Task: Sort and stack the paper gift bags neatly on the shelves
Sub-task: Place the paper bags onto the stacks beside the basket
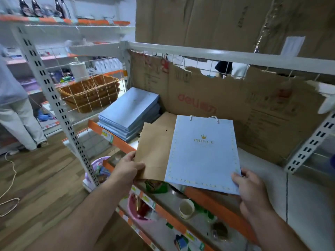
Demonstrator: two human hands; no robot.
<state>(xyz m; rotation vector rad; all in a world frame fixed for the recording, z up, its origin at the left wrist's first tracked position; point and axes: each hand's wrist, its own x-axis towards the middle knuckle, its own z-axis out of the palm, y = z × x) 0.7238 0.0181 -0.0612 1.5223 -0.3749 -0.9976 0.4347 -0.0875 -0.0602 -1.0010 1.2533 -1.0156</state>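
Observation:
A light blue gift bag (203, 154) with a gold crown and the word PRINCE lies flat over the shelf's front edge, rope handles pointing away. My right hand (251, 191) pinches its near right corner. Under it lies a brown kraft paper bag (155, 151); my left hand (126, 169) grips that bag's near left edge, thumb on top. A neat stack of blue bags (130, 113) sits at the back left of the same shelf (117, 140).
Torn cardboard (226, 98) lines the wire back of the shelf. A wicker basket (90, 93) hangs left of the stack. Lower shelves hold a paper cup (186, 208), a pink tub (137, 209) and small goods. A person (16, 113) stands at far left.

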